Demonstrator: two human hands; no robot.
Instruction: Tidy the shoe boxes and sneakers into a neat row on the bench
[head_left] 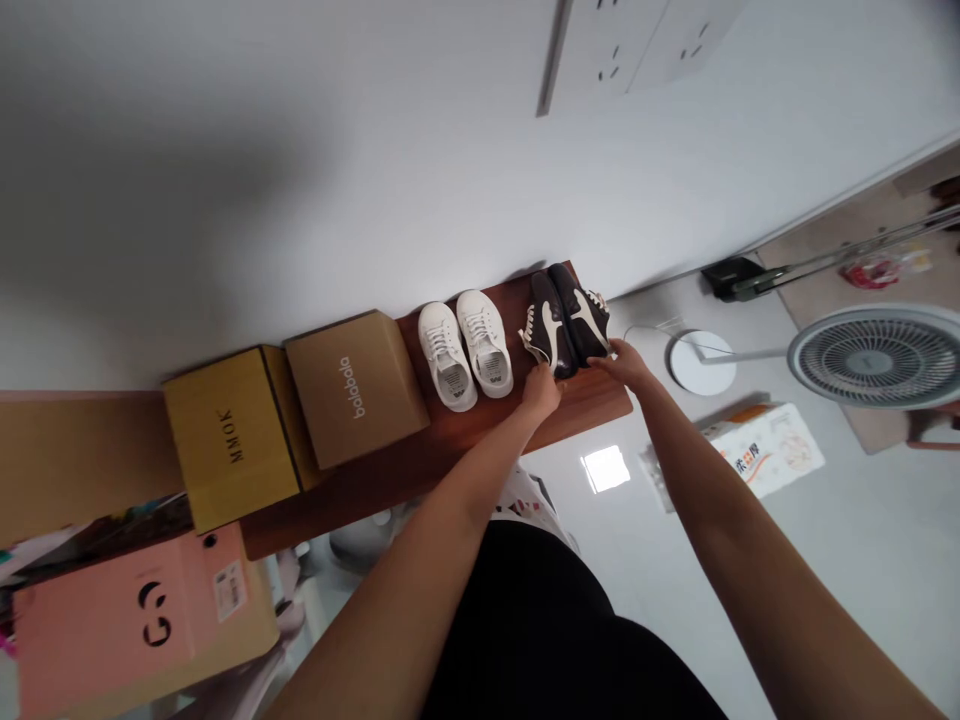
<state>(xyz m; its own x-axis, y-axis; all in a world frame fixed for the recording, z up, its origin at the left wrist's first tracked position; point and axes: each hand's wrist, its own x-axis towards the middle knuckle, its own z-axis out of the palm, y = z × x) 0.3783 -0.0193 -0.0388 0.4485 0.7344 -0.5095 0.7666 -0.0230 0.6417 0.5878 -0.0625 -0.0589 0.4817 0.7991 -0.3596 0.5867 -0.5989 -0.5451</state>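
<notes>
left hand (541,390) and right hand (624,364) at heels of dark shoes (553,325).
left fingers curled in, right thumb and fingers part-spread; can't tell if either is closed on a heel. shoes just beyond fingertips on wood bench (598,398), cream stripes and laces. left of grip: white lace-up sneakers (486,335), brown cardboard box (352,390) "balabala", yellow box (225,440) "mmok".

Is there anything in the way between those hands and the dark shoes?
No, nothing I can see. The left hand and right hand are right at the near ends of the dark shoes. The white sneakers are off to the left.
</notes>
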